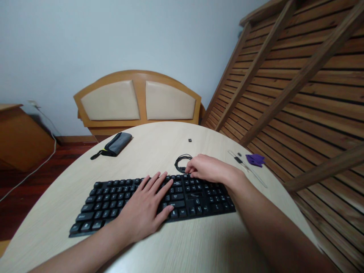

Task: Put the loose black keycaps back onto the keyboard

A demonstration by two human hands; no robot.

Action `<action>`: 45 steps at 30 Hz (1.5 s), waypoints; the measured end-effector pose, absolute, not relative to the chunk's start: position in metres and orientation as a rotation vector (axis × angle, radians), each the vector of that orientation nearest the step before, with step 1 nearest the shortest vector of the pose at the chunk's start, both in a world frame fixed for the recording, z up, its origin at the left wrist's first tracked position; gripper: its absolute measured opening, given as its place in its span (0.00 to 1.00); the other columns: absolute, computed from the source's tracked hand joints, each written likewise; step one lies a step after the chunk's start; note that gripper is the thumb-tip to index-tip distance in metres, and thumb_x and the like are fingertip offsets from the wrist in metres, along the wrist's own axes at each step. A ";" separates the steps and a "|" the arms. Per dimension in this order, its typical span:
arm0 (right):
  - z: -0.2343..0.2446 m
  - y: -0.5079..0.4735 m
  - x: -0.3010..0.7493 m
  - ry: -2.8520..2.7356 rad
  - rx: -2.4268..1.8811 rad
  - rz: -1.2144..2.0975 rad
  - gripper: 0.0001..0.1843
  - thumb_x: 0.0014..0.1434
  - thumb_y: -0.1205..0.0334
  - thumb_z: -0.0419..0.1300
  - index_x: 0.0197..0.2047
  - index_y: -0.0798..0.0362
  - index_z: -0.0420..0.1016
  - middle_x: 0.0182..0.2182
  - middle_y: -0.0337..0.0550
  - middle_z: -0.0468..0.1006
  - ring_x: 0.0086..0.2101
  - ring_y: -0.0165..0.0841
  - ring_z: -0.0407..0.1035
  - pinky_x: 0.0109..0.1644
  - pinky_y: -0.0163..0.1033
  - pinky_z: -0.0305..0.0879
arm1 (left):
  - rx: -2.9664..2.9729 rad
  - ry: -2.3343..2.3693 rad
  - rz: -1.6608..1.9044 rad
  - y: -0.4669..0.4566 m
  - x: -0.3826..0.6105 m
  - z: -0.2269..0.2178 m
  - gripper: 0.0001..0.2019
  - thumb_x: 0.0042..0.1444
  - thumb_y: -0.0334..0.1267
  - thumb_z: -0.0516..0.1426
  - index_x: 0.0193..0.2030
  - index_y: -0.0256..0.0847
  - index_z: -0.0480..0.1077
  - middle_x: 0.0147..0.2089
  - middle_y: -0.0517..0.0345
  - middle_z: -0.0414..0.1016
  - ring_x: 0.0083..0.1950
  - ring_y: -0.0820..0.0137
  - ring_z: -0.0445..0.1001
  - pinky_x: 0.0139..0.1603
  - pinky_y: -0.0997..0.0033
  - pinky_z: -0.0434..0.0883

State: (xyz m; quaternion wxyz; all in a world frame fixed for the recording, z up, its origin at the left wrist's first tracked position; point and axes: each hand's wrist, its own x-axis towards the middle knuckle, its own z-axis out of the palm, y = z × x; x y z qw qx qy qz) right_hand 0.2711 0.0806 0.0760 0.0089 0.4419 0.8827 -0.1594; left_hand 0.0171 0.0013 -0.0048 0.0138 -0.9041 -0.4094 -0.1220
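A black keyboard [113, 204] lies slightly tilted across the round table, with white legends on its keys. My left hand [145, 210] rests flat on its middle, palm down and fingers spread. At the keyboard's back edge, my right hand [209, 168] is curled, its fingertips pinched at the right side of a thin black cable [179, 161]. That cable is coiled in a small ring just behind the keyboard. The exact point where the right fingers meet the cable is partly hidden by the hand.
On the pale table [159, 151] sit a grey zip pouch [118, 144] at left and a small black square piece [190, 140] at back. To the right are a purple cloth [255, 160] and thin metal tools [240, 161]. Wooden slats [284, 94] lean beyond.
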 end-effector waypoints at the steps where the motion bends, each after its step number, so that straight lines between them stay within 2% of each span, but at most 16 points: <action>1: 0.076 0.081 0.271 2.764 1.376 -0.487 0.13 0.56 0.72 0.62 0.40 0.51 0.86 0.36 0.44 0.86 0.37 0.37 0.78 0.40 0.35 0.65 | -2.815 -1.274 -0.383 0.001 0.017 -0.005 0.31 0.70 0.56 0.48 0.75 0.45 0.54 0.77 0.48 0.49 0.75 0.51 0.53 0.72 0.41 0.56; 6: 0.071 0.084 0.274 2.784 1.370 -0.466 0.12 0.55 0.71 0.64 0.40 0.50 0.86 0.36 0.44 0.86 0.37 0.36 0.79 0.39 0.35 0.65 | -2.814 -1.268 -0.409 0.001 0.018 -0.005 0.31 0.70 0.56 0.48 0.75 0.45 0.54 0.77 0.48 0.51 0.75 0.50 0.54 0.72 0.42 0.55; 13: 0.069 0.087 0.276 2.759 1.398 -0.605 0.12 0.55 0.70 0.65 0.42 0.51 0.85 0.37 0.43 0.86 0.38 0.36 0.79 0.41 0.34 0.67 | -2.808 -1.268 -0.394 0.001 0.017 -0.007 0.31 0.70 0.56 0.48 0.75 0.45 0.54 0.77 0.48 0.50 0.75 0.51 0.54 0.72 0.42 0.56; 20: 0.074 0.078 0.264 2.759 1.367 -0.338 0.16 0.54 0.75 0.60 0.39 0.50 0.86 0.35 0.46 0.86 0.38 0.39 0.79 0.40 0.36 0.66 | -2.807 -1.263 -0.390 0.001 0.017 -0.007 0.32 0.70 0.56 0.48 0.75 0.45 0.53 0.77 0.49 0.50 0.75 0.51 0.53 0.73 0.43 0.54; 23: 0.071 0.081 0.270 2.765 1.370 -0.483 0.15 0.54 0.73 0.62 0.41 0.50 0.86 0.38 0.44 0.86 0.39 0.38 0.79 0.42 0.35 0.67 | -2.806 -1.264 -0.391 0.001 0.017 -0.006 0.32 0.70 0.57 0.48 0.75 0.45 0.54 0.77 0.48 0.50 0.75 0.51 0.54 0.72 0.42 0.55; 27: 0.064 0.097 0.284 2.800 1.392 -0.854 0.12 0.59 0.61 0.64 0.46 0.52 0.84 0.41 0.43 0.86 0.39 0.36 0.79 0.43 0.34 0.70 | -2.814 -1.278 -0.374 0.001 0.017 -0.005 0.32 0.70 0.57 0.48 0.75 0.45 0.54 0.77 0.47 0.50 0.75 0.50 0.53 0.72 0.41 0.56; 29: 0.056 0.112 0.291 2.839 1.515 -0.740 0.13 0.63 0.59 0.60 0.47 0.53 0.83 0.42 0.45 0.86 0.40 0.37 0.79 0.45 0.36 0.70 | -2.818 -1.276 -0.375 0.001 0.018 -0.005 0.32 0.70 0.57 0.48 0.75 0.44 0.54 0.77 0.48 0.50 0.75 0.50 0.53 0.72 0.41 0.56; 30: 0.052 0.120 0.294 2.830 1.647 -0.554 0.14 0.65 0.59 0.59 0.49 0.53 0.82 0.44 0.47 0.85 0.43 0.38 0.79 0.48 0.37 0.70 | -2.819 -1.276 -0.371 0.001 0.018 -0.005 0.32 0.70 0.57 0.48 0.75 0.44 0.54 0.77 0.48 0.50 0.75 0.50 0.53 0.72 0.40 0.56; 32: 0.041 0.139 0.300 2.762 1.832 -0.289 0.18 0.66 0.60 0.57 0.56 0.56 0.78 0.54 0.52 0.81 0.52 0.42 0.75 0.58 0.42 0.66 | -2.819 -1.277 -0.358 0.001 0.018 -0.004 0.32 0.70 0.57 0.47 0.75 0.44 0.54 0.77 0.47 0.50 0.75 0.50 0.53 0.71 0.40 0.56; 34: 0.030 0.158 0.304 2.723 1.898 -0.215 0.24 0.66 0.62 0.57 0.63 0.60 0.71 0.62 0.59 0.73 0.60 0.46 0.68 0.63 0.45 0.61 | -2.818 -1.280 -0.350 0.001 0.018 -0.004 0.32 0.70 0.57 0.47 0.75 0.44 0.54 0.77 0.47 0.50 0.76 0.51 0.52 0.72 0.41 0.56; 37: 0.017 0.182 0.307 2.680 1.928 -0.157 0.31 0.65 0.63 0.58 0.69 0.59 0.62 0.69 0.58 0.62 0.65 0.45 0.62 0.67 0.44 0.57 | -2.819 -1.293 -0.351 0.001 0.018 -0.003 0.32 0.70 0.57 0.47 0.75 0.45 0.53 0.77 0.48 0.49 0.76 0.51 0.52 0.72 0.41 0.55; 40: 0.010 0.199 0.304 2.644 1.946 -0.112 0.33 0.65 0.64 0.58 0.71 0.59 0.58 0.72 0.56 0.56 0.66 0.45 0.59 0.68 0.44 0.55 | -2.826 -1.304 -0.335 0.001 0.018 -0.003 0.32 0.70 0.58 0.46 0.75 0.45 0.53 0.78 0.48 0.48 0.76 0.51 0.51 0.72 0.42 0.55; 42: 0.008 0.206 0.301 2.621 1.962 -0.085 0.31 0.65 0.65 0.57 0.70 0.57 0.61 0.71 0.55 0.59 0.64 0.45 0.62 0.67 0.45 0.57 | -2.836 -1.309 -0.318 0.001 0.018 -0.003 0.32 0.71 0.58 0.46 0.75 0.44 0.53 0.78 0.48 0.47 0.76 0.51 0.50 0.72 0.41 0.55; 45: 0.008 0.209 0.296 2.576 2.007 -0.050 0.23 0.65 0.67 0.57 0.63 0.53 0.72 0.64 0.53 0.71 0.60 0.45 0.68 0.63 0.45 0.61 | -2.847 -1.328 -0.284 0.000 0.019 -0.001 0.33 0.71 0.58 0.45 0.76 0.45 0.52 0.78 0.48 0.47 0.76 0.52 0.50 0.73 0.41 0.54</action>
